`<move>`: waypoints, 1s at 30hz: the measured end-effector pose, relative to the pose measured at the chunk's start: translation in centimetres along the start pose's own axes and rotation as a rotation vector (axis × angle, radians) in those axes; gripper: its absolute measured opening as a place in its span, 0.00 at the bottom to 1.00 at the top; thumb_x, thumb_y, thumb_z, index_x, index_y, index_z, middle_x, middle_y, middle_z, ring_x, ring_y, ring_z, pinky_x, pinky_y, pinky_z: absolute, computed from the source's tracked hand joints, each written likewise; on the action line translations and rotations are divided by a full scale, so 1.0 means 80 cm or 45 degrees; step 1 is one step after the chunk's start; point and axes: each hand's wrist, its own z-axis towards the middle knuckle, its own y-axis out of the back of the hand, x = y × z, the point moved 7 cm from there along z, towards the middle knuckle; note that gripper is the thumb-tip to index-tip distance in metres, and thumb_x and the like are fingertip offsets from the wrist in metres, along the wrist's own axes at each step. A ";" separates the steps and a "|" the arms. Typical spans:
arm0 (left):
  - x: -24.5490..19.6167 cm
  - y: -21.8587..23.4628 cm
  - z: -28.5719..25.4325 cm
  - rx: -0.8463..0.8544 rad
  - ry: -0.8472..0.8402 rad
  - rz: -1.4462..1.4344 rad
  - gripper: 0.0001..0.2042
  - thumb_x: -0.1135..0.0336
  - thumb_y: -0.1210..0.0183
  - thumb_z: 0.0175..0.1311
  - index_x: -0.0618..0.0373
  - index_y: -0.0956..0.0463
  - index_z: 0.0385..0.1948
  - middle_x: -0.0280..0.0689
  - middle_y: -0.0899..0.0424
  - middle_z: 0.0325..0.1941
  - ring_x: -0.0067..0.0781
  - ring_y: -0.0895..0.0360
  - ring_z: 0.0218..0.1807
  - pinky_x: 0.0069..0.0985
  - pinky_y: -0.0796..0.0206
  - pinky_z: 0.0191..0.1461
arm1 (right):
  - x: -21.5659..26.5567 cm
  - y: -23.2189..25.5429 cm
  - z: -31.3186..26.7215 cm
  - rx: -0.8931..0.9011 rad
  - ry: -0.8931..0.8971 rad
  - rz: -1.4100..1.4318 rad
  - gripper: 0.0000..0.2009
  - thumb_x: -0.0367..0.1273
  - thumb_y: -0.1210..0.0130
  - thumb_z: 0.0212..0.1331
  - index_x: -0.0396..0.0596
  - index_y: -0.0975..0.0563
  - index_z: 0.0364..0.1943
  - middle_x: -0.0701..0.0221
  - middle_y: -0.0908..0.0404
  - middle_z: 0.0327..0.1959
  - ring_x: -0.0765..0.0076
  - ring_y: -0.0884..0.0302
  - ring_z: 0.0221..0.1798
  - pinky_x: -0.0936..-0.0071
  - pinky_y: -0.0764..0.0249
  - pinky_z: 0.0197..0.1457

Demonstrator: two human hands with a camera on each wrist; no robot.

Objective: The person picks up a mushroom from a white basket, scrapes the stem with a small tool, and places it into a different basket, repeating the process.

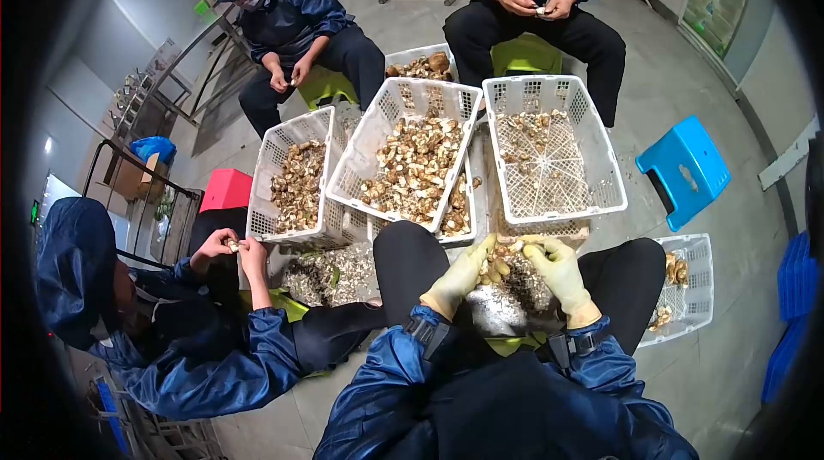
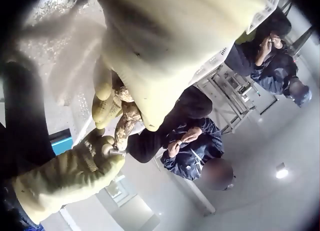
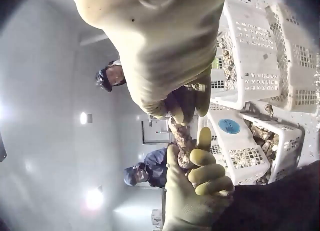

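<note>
Both hands wear pale yellow gloves and meet in front of the lap. My left hand (image 1: 455, 286) grips a knobbly brown-and-white mushroom (image 2: 128, 122) between thumb and curled fingers. At the mushroom's other end, my right hand (image 1: 562, 275) pinches what looks like a short metal blade (image 2: 118, 152), its fingertips close against the stem. In the right wrist view the mushroom spans between the two hands. Below them, a heap of dark and white trimmings (image 1: 525, 288) lies between the knees.
White crates of mushrooms (image 1: 412, 160) stand ahead, beside a nearly bare crate (image 1: 549, 177). Another crate (image 1: 699, 288) sits right of the knee. A blue stool (image 1: 687, 170) stands at the right. Three people sit around, one close by on the left (image 1: 172, 331).
</note>
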 end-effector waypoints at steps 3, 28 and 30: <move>0.000 0.000 0.000 -0.068 0.027 -0.001 0.32 0.36 0.60 0.74 0.59 0.19 0.36 0.36 0.16 0.26 0.20 0.25 0.22 0.18 0.36 0.25 | 0.020 -0.010 -0.003 0.035 0.372 -0.231 0.07 0.26 0.38 0.59 0.36 0.16 0.38 0.61 0.14 0.43 0.64 0.16 0.44 0.72 0.23 0.51; 0.026 -0.003 0.003 0.022 0.254 -0.228 0.30 0.36 0.57 0.73 0.57 0.19 0.43 0.30 0.19 0.27 0.18 0.31 0.20 0.14 0.40 0.23 | 0.027 -0.004 -0.006 0.018 0.165 -0.102 0.06 0.25 0.39 0.59 0.36 0.16 0.37 0.62 0.13 0.41 0.67 0.16 0.43 0.74 0.23 0.50; 0.013 -0.004 -0.005 -0.049 0.180 -0.153 0.29 0.37 0.57 0.74 0.57 0.19 0.42 0.31 0.19 0.27 0.18 0.30 0.21 0.15 0.39 0.24 | 0.023 -0.006 -0.004 0.057 0.360 -0.194 0.06 0.26 0.38 0.59 0.37 0.16 0.38 0.62 0.14 0.41 0.65 0.16 0.43 0.74 0.23 0.50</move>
